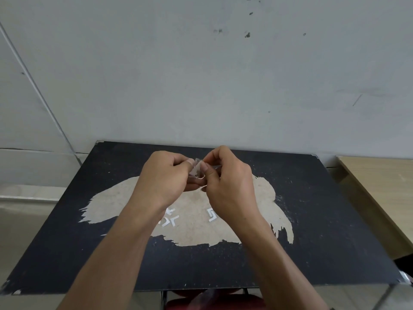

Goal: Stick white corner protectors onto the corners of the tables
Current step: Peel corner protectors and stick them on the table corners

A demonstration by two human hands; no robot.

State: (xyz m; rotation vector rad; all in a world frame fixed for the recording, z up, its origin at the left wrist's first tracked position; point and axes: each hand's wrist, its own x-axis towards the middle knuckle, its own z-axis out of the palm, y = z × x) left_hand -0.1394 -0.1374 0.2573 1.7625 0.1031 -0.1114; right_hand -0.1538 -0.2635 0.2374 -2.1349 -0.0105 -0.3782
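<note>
Above the middle of a black table [312, 220] with a large worn beige patch, both hands meet around one small clear-white corner protector [197, 168]. My left hand [165, 177] pinches its left side between thumb and fingers. My right hand [225, 175] pinches its right side, fingers curled. Loose white corner protectors [171, 219] lie on the beige patch below my left wrist, and another corner protector [211, 215] lies beside my right wrist. Small pale pieces sit on the table's far left corner [98, 143] and far right corner [315, 155].
A grey wall rises right behind the table. A light wooden table [380, 186] stands to the right. A red seat [201, 303] shows under the near edge. The table's near left corner [9, 287] is chipped.
</note>
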